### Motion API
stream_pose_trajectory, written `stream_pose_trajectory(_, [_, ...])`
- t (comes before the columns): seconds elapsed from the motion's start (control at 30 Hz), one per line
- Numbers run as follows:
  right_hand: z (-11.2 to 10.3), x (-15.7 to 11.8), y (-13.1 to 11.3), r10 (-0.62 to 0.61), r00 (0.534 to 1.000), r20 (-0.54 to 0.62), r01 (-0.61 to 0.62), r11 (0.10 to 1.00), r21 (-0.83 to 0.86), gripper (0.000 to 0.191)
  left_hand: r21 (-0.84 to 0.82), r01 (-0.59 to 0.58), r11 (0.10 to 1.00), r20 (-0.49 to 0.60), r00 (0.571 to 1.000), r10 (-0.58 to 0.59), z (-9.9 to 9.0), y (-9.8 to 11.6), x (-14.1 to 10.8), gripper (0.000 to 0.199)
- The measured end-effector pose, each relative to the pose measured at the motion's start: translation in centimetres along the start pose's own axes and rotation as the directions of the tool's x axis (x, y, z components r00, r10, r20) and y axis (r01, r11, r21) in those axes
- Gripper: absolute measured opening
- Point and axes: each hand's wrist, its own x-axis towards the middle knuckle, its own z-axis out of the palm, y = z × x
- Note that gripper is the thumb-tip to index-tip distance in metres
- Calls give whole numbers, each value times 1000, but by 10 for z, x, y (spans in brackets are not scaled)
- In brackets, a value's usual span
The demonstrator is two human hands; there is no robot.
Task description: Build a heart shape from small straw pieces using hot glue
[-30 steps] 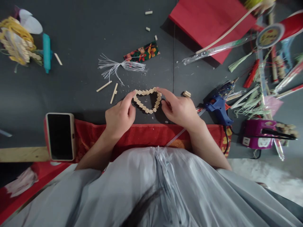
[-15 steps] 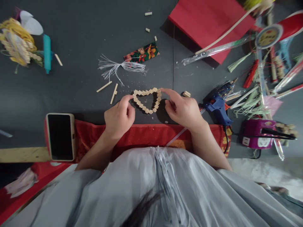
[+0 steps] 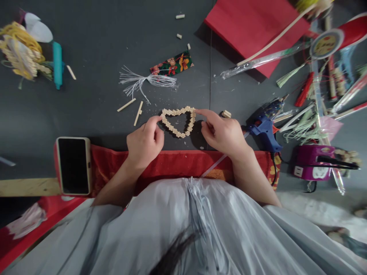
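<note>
A small heart-shaped frame (image 3: 181, 135), made of pale, beaded-looking pieces, lies on the dark table in front of me. My left hand (image 3: 145, 139) touches its upper left corner with the index fingertip, the thumb apart and the other fingers curled under. At the upper right corner, the outstretched index finger of my right hand (image 3: 222, 131) meets the frame. Its thumb stands away from that finger. Neither hand is wrapped round the frame. Just above lie a bundle of white strands (image 3: 147, 79) and a dark floral strip (image 3: 173, 64).
A blue glue gun (image 3: 265, 131) lies beside my right hand, near a purple box (image 3: 314, 162) with a black cord. Short pale sticks (image 3: 138, 113) are scattered about. A phone (image 3: 73, 166) rests at the left on red cloth (image 3: 110, 162). Red paper (image 3: 252, 26) and tassels fill the upper right.
My right hand has shifted very slightly, its thumb a little to the right. The frame and my left hand look nearly the same.
</note>
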Motion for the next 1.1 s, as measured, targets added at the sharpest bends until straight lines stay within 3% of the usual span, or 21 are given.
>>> stream_pose_trajectory(0.5, [2,-3,3,-69,995,-65,69,998,5,41,-38,-50,998,17,999,51,-1,-1,-2,33])
stream_pose_trajectory(0.63, [2,-3,2,-78,995,-70,78,997,-2,41,5,-90,996,-20,996,90,0,-2,-2,34])
stream_pose_trajectory(0.8, [1,-3,3,-77,995,-70,76,997,-16,41,21,-93,995,13,996,92,1,-4,-3,33])
stream_pose_trajectory(0.97, [2,-4,4,-96,993,-63,95,995,-13,40,48,-134,990,-52,989,137,1,-4,-5,34])
stream_pose_trajectory(1.1, [4,-6,6,-154,982,-111,154,988,-5,38,80,-149,986,-19,988,151,-1,-2,-4,34])
